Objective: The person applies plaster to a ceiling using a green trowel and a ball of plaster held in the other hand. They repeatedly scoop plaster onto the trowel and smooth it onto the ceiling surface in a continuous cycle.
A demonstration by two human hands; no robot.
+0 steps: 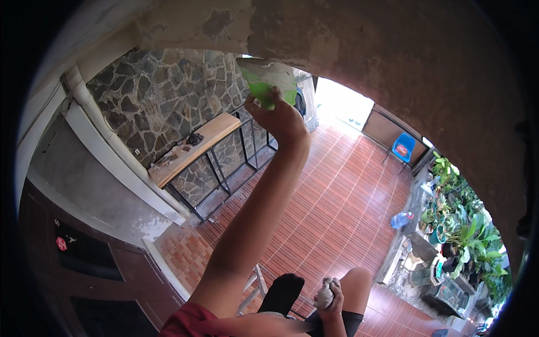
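**Green spreader raised to the plastered overhead surface**

In the head view, your left hand [282, 121] pinches a smeared green spreader [259, 89], its broad edge running left to right beside the plastered overhead surface [359, 50]; you can't tell whether they touch. Your right hand [336, 303], well below near the knee [357, 275], grips a greyish-white lump [324, 296]. A round red sticker [61, 244] marks the brown door [42, 227]; no label shows on the spreader.

Left arm [256, 213] stretched upward, fingers [276, 98] pinched; right hand [333, 302] low, fingers [337, 288] curled.
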